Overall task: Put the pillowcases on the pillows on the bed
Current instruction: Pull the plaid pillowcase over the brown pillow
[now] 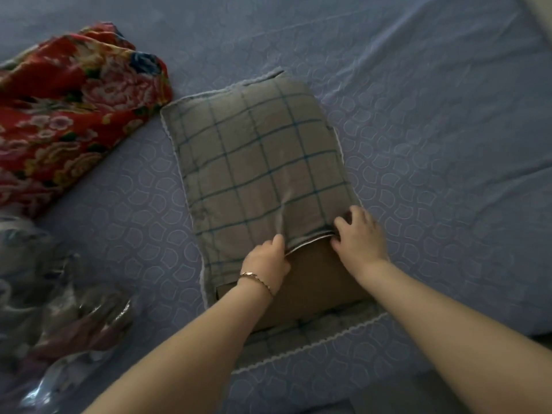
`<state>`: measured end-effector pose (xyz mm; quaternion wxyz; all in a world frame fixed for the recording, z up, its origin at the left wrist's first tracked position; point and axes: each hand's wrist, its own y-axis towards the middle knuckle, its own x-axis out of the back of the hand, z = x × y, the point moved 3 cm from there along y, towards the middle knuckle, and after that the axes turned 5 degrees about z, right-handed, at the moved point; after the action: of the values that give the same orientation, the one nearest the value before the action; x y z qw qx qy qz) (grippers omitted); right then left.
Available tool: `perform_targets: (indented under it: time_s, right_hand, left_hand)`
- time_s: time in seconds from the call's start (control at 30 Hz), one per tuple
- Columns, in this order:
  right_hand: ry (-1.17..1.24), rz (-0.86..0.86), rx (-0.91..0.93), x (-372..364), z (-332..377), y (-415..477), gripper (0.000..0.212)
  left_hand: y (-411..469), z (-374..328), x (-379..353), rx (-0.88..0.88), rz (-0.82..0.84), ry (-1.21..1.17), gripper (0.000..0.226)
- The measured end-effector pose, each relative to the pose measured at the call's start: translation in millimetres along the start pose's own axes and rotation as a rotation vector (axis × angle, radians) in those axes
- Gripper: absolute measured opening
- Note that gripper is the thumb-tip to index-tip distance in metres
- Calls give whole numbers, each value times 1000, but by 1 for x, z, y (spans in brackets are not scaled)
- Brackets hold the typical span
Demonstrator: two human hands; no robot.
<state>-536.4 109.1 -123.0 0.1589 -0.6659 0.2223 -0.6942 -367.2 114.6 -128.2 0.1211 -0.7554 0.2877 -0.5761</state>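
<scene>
While a lilac quilted bedsheet (418,121) with a stitched shell pattern covers the whole bed, a grey pillowcase (257,162) checked with blue lines and edged in white trim lies near its middle. A brown pillow (316,282) sits mostly inside it, its near end bare below the case's open hem. The left hand (265,261), a thin bracelet (257,279) on its wrist, has its fingers curled shut, pinching the hem. The right hand (358,234) grips the same hem further right, fingers bent over the fabric. A crumpled red floral cloth (68,109) lies at the bed's far left, well apart from the pillow. Blurred clear plastic wrapping (59,309) lies at the near left. Little of the room shows beyond the bed.
</scene>
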Motion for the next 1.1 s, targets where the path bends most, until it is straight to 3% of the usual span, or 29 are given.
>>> perform_targets:
  time_s: [0.1,0.17,0.23,0.27,0.33,0.37,0.4,0.5,0.57,0.63,0.7,0.8,0.87,0.97,1.03,1.1]
  right_hand:
    - [-102,-62,186,8,14,6,22]
    - [-138,-115,290,9,16,-3,16]
    - [-76,-149,278,6,4,-16,23]
    - [-12,-117,232,1,-7,-18,24]
    - [230,-29,45,-10,-29,-20,18]
    - [359,46,-84,-18,-38,-23,21]
    - [492,154,-233,-26,-42,-29,38]
    - [796,327,-555,-46,-33,-49,89]
    - [702,349,-532,-46,-11,-62,102]
    - [528,275,-458,-31,13,-76,106]
    - [373,269,-326,-16,41,-86,121]
    - [239,317,-224,-7,75,-95,145]
    - [242,258,-251,-6,84,-86,139]
    - [244,235,-266,-3,83,-66,110]
    - [266,228,-259,0,75,-57,94]
    - [297,204,-234,7,65,-53,83]
  left_hand:
    - [-19,11,11,-435,-188,-60,10]
    - [-34,32,3,-453,-157,47,15]
    - [-48,53,-10,-260,31,143,22]
    - [-54,65,-20,-64,162,110,20]
    - [-70,83,-37,401,329,-198,12]
    - [-75,88,-44,589,328,-410,16]
    - [-80,90,-51,712,285,-597,27]
    - [-82,81,-54,869,220,-970,68]
    - [-81,77,-53,921,233,-980,63]
    - [-75,74,-40,921,222,-908,39]
    - [-63,65,-23,873,169,-1025,24]
    - [-45,46,1,832,117,-1355,30]
    - [-36,31,14,790,130,-1523,31]
    - [-31,14,22,671,190,-1658,26]
    - [-30,19,19,503,82,-1448,24]
    - [-35,34,12,291,-50,-909,16]
